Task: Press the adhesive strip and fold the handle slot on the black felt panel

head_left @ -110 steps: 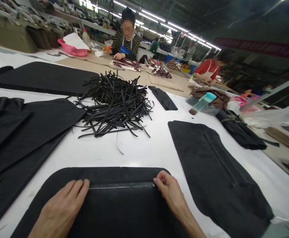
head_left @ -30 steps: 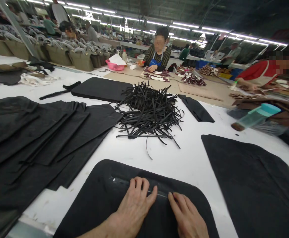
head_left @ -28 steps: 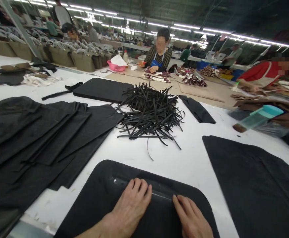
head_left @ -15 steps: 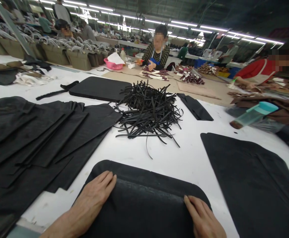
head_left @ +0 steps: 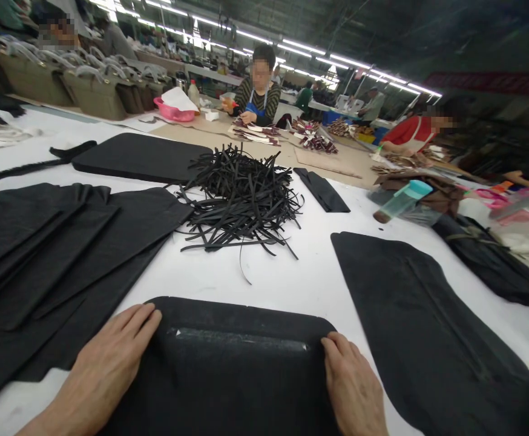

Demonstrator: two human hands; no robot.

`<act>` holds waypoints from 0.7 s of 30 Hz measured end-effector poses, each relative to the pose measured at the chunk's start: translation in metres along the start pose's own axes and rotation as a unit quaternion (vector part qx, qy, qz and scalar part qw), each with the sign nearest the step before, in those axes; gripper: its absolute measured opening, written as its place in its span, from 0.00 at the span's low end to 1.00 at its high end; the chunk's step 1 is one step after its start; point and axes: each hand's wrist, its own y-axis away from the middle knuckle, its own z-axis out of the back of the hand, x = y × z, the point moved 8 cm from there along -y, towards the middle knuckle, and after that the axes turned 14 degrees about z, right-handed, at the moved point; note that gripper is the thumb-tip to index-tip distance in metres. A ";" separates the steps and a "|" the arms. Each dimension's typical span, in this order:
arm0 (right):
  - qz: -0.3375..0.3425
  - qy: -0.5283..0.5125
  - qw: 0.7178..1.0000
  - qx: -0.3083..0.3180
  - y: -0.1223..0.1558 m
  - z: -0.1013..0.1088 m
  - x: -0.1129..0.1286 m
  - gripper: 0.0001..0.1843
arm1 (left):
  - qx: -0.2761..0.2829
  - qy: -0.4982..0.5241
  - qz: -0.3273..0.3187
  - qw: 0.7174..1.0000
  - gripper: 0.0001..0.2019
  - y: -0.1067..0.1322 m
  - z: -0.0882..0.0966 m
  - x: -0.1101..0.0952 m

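As the clock is set on the round-cornered black panel (head_left: 241, 387), with 12 pointing away from the wearer, the entries run left to right.

Fanned black sheets (head_left: 74, 242): 10 o'clock, overlapping.
Left hand (head_left: 114, 357): 9 o'clock, fingers bent onto the panel's left margin near its far corner; thumb not clear, so whether it pinches cannot be told.
Thick black slab (head_left: 141, 156): 11 o'clock, flat.
Panel: on the white table (head_left: 212, 275), between both hands; its glossy narrow band (head_left: 241, 338) lies inward of both, long axis near 9-to-3, right end slightly nearer the wearer. Right hand marginally closer to its end.
Heap of black strips (head_left: 246, 200): 12 o'clock.
Right hand (head_left: 353, 375): 3 o'clock, fingertips against the right margin; pinch likewise uncertain.
Teal-lidded bottle (head_left: 403, 200): between 1 and 2 o'clock, tilted.
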 end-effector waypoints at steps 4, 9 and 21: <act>0.021 -0.164 0.986 0.023 -0.048 0.006 0.046 0.12 | -0.039 0.081 -0.227 0.970 0.24 0.023 0.004 -0.087; 0.078 -0.199 0.975 0.058 -0.101 0.002 0.100 0.13 | -0.003 0.133 -0.320 0.938 0.20 0.044 -0.031 -0.143; 0.123 -0.217 0.962 0.107 -0.114 0.003 0.089 0.08 | 0.114 0.150 -0.323 0.928 0.30 0.040 -0.040 -0.131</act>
